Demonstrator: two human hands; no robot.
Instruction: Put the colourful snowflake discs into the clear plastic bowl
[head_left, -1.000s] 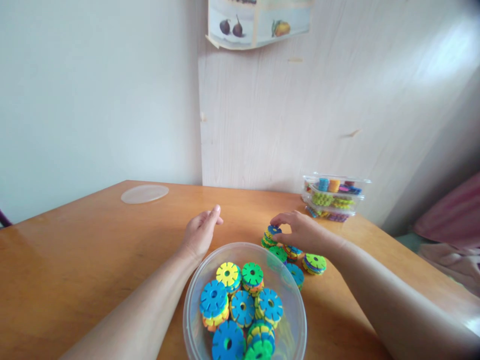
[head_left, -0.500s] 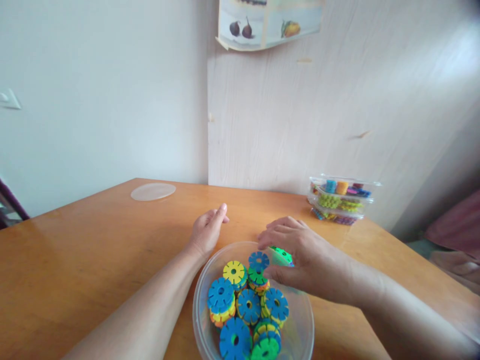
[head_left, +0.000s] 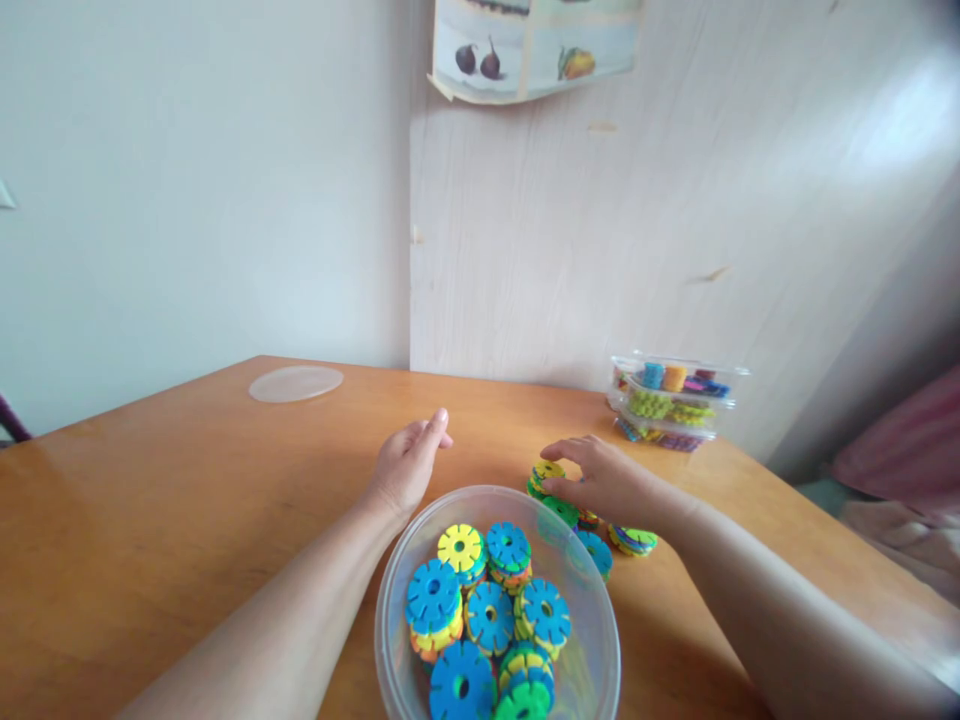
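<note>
A clear round plastic container (head_left: pixel 606 655) stands close to me. Inside it, stacks of slotted blue, yellow and green snowflake discs (head_left: pixel 489 615) sit side by side. Behind its left rim, my left hand (head_left: pixel 411 462) is loosely curled with the thumb up and nothing visible in it; its wrist lies by the rim. My right hand (head_left: pixel 600 475) is past the rim at the right, thumb and forefinger apart around a yellow-topped disc stack (head_left: pixel 548 470). Whether it touches the stack is unclear. More discs lie under and beside this hand, among them a blue disc (head_left: pixel 596 553) and a green-topped stack (head_left: pixel 634 540).
A round translucent lid (head_left: pixel 296 383) lies at the table's far left. Clear boxes of coloured pieces (head_left: pixel 675 400) are stacked at the back right by the wall. A fruit picture (head_left: pixel 536 55) hangs above. Pink fabric (head_left: pixel 907 450) shows beyond the table's right edge.
My right hand has moved from over the container's rim to the discs on the table behind it. In the container, the tilted back stack now sits neatly. My left hand keeps its pose.
</note>
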